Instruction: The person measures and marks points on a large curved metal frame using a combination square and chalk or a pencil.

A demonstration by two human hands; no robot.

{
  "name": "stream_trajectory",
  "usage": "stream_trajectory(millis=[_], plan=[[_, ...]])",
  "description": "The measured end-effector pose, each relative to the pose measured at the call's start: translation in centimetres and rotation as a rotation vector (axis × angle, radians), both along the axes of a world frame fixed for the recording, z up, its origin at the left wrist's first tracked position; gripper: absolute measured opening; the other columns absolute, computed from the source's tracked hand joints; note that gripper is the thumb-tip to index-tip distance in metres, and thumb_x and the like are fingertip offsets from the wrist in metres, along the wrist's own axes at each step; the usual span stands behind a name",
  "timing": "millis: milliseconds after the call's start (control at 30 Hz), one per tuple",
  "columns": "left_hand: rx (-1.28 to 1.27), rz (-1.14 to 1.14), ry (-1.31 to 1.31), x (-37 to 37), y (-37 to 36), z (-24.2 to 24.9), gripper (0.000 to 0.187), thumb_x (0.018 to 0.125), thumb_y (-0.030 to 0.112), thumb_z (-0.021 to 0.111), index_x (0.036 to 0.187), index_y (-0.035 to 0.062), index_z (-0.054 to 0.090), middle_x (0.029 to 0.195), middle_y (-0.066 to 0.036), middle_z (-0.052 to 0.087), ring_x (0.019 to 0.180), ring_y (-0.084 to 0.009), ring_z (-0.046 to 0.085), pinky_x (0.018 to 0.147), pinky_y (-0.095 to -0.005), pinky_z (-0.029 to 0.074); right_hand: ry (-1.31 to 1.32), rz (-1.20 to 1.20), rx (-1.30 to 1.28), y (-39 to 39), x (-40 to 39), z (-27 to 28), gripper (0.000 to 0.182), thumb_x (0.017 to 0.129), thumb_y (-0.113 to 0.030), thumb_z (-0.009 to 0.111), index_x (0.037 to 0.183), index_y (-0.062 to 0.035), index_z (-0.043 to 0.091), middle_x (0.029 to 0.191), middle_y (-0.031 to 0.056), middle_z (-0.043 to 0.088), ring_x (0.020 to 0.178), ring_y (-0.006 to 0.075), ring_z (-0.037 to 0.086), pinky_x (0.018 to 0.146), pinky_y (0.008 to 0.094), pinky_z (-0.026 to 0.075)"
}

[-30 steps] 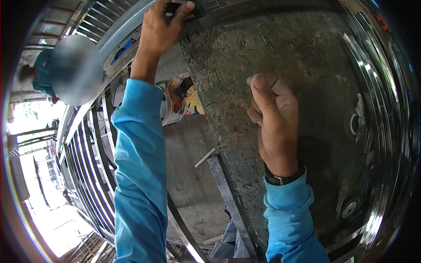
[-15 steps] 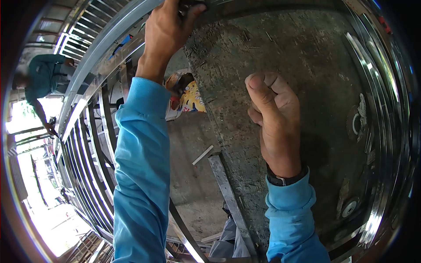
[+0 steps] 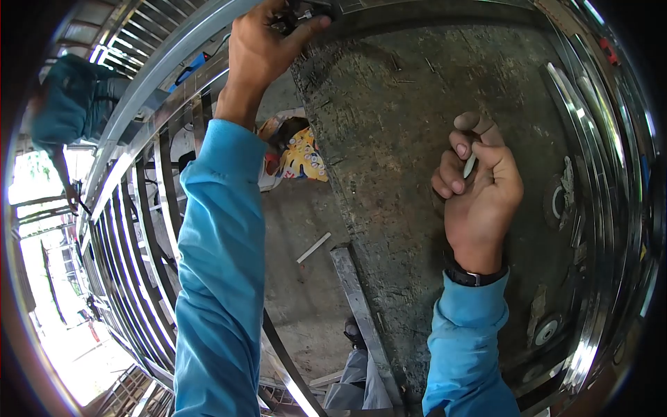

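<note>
At the top, my left hand [image 3: 260, 52] has its thumb and fingers curled round a dark tool or clamp [image 3: 302, 15] by the metal frame; its full shape is cut off. My right hand [image 3: 483, 181] is palm up over the dark, scuffed work surface [image 3: 396, 139]. A small pale piece [image 3: 470, 165], like chalk, is pinched between its thumb and fingers. Below and left of that hand, a flat metal bar [image 3: 365, 316] lies along the edge of the surface.
A co-worker in a dark green top [image 3: 69, 104] bends beside the metal frame [image 3: 132, 125] at the left. Long metal profiles [image 3: 604, 139] run along the right edge. A disc [image 3: 547, 330] lies at the lower right, and a yellow patterned bag [image 3: 302, 156] is on the floor.
My right hand has moved right and turned, so the pale piece now shows in its fingers. The co-worker has bent further. My left hand has stayed nearly in place.
</note>
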State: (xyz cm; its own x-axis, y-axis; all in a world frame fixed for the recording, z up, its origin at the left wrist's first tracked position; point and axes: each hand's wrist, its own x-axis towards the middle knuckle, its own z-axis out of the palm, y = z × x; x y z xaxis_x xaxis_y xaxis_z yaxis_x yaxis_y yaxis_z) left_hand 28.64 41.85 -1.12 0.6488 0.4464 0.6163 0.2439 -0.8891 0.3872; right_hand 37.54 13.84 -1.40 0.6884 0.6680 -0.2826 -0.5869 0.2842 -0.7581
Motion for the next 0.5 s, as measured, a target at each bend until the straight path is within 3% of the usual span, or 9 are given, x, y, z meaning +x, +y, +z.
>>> stream_trajectory(millis=[133, 200, 333, 433, 500], plan=[[0.048, 0.166, 0.197, -0.2, -0.1, 0.4, 0.041, 0.074, 0.038, 0.083, 0.078, -0.0005, 0.069, 0.075, -0.012, 0.069, 0.070, -0.0153, 0.065, 0.068, -0.0310, 0.051, -0.034, 0.021, -0.065, 0.0, 0.3, -0.1, 0.027, 0.078, -0.013, 0.045, 0.101, -0.0026, 0.055, 0.083, 0.0003, 0.043, 0.052, 0.0070, 0.034, 0.051, 0.0236, 0.031], [0.097, -0.008, 0.007, 0.0, 0.0, 0.1, 0.045, 0.074, 0.041, 0.082, 0.079, -0.0016, 0.068, 0.072, -0.012, 0.067, 0.064, -0.0146, 0.059, 0.064, -0.0305, 0.048, -0.068, 0.041, -0.092, 0.0, 0.4, -0.2, 0.028, 0.077, -0.009, 0.045, 0.102, -0.0023, 0.056, 0.083, 0.0002, 0.043, 0.056, 0.0069, 0.036, 0.053, 0.0233, 0.032], [0.123, -0.003, -0.054, 0.2, -0.2, -0.2, 0.046, 0.075, 0.041, 0.081, 0.079, -0.0026, 0.067, 0.069, -0.010, 0.066, 0.064, -0.0135, 0.057, 0.063, -0.0299, 0.048, -0.095, 0.029, -0.051, 0.3, 0.0, -0.2, 0.029, 0.076, -0.006, 0.045, 0.103, -0.0021, 0.056, 0.083, -0.0001, 0.043, 0.060, 0.0070, 0.037, 0.055, 0.0225, 0.033], [0.010, 0.077, 0.080, 0.2, -0.4, -0.1, 0.045, 0.076, 0.040, 0.081, 0.080, -0.0027, 0.067, 0.070, -0.010, 0.066, 0.064, -0.0126, 0.056, 0.063, -0.0299, 0.048, -0.178, 0.028, -0.060, 0.4, 0.0, -0.4, 0.032, 0.075, -0.002, 0.044, 0.104, -0.0018, 0.057, 0.085, 0.0004, 0.046, 0.064, 0.0075, 0.041, 0.059, 0.0216, 0.035], [0.006, 0.028, -0.060, 0.5, -0.5, -0.6, 0.042, 0.077, 0.038, 0.080, 0.080, -0.0016, 0.066, 0.069, -0.010, 0.064, 0.062, -0.0121, 0.053, 0.062, -0.0298, 0.047, -0.330, 0.046, -0.132, 0.5, 0.0, -0.7, 0.031, 0.079, 0.004, 0.045, 0.107, -0.0010, 0.056, 0.090, 0.0031, 0.052, 0.072, 0.0100, 0.052, 0.065, 0.0228, 0.043]])
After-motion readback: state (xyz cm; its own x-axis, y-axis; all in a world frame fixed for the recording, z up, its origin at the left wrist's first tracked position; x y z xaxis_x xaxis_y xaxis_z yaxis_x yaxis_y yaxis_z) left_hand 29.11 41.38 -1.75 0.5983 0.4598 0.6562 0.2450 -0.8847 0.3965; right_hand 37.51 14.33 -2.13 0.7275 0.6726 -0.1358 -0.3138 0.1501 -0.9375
